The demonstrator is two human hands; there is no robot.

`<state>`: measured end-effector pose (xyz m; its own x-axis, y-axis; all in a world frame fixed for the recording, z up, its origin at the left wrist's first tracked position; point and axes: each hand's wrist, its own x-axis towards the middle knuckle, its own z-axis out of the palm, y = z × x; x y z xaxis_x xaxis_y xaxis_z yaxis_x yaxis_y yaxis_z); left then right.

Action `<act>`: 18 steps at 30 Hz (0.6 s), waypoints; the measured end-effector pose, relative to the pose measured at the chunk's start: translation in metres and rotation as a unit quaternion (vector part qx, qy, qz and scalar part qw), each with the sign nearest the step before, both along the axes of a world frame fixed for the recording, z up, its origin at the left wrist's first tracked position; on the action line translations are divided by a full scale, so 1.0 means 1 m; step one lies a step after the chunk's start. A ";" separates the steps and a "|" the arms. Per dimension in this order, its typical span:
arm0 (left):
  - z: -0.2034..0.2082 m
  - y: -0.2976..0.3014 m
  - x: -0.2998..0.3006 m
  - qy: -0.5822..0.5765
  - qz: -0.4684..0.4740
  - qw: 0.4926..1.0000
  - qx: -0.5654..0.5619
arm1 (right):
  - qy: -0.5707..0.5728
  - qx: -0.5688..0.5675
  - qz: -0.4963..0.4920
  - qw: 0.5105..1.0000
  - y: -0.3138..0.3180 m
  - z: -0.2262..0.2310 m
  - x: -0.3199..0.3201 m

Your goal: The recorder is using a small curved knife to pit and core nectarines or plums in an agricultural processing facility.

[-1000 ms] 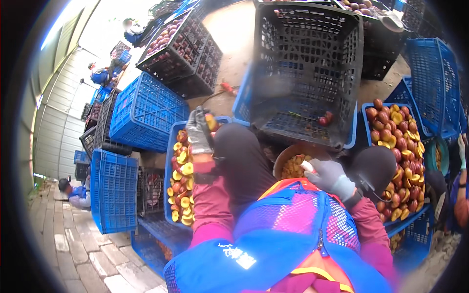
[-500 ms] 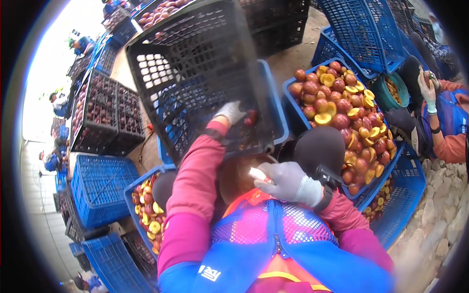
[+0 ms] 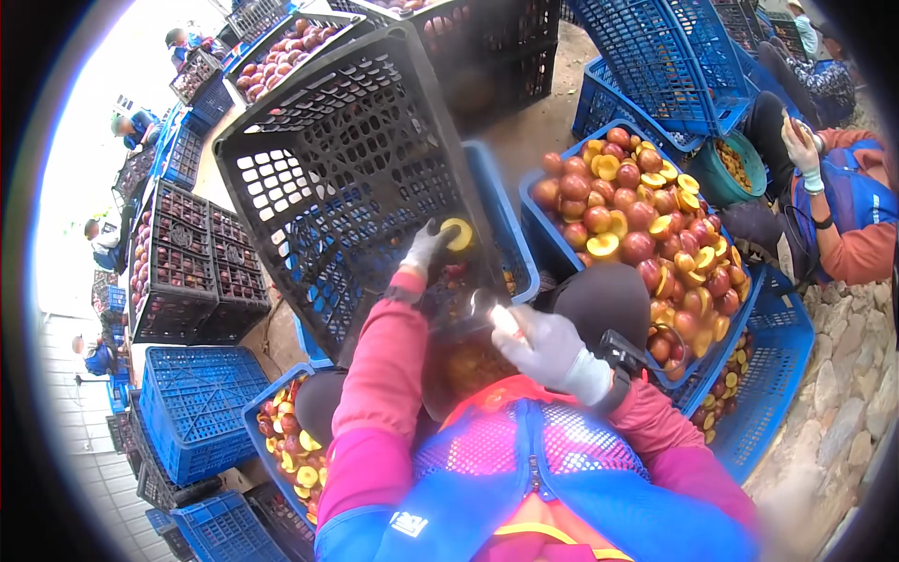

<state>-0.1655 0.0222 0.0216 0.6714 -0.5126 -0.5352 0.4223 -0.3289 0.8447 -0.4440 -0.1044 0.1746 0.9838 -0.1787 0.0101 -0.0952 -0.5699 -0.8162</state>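
Head view — the only 1 here. The left hand (image 3: 426, 251), gloved in grey, is stretched forward and pinches a halved peach (image 3: 458, 233), yellow cut face up, right against the wall of the tilted black crate (image 3: 346, 178). 0.5 s ago that hand was gripping at the crate's lower edge with no yellow half showing; now the half is out at the fingertips, so a cut piece looks to be on its way out of the hand.

The right hand (image 3: 551, 348), also gloved, is clenched around a small knife (image 3: 494, 317) with a pale handle, held close over the lap. It sat in much the same place 0.5 s ago, and the blade is too blurred to read.

Under the black crate lies a blue crate (image 3: 510, 225), a few fruit visible through the mesh. To the right, a blue crate of peaches (image 3: 646, 220) is heaped with whole red fruit and yellow halves, and another fruit-filled blue crate (image 3: 286, 440) sits at lower left beside the knee.

Another person (image 3: 843, 201) in blue and orange sits at the far right, near a green bucket (image 3: 730, 169).
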 end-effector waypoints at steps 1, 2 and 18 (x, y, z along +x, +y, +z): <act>0.022 0.010 -0.013 0.050 0.041 0.995 -0.079 | -0.027 -0.001 -0.014 1.000 0.003 0.001 0.004; 0.045 0.020 -0.027 0.103 0.081 0.979 -0.155 | -0.054 -0.003 -0.028 0.998 0.006 0.003 0.007; 0.123 0.106 -0.195 -0.215 0.090 0.944 -0.232 | -0.076 -0.227 0.007 0.971 0.091 0.003 -0.019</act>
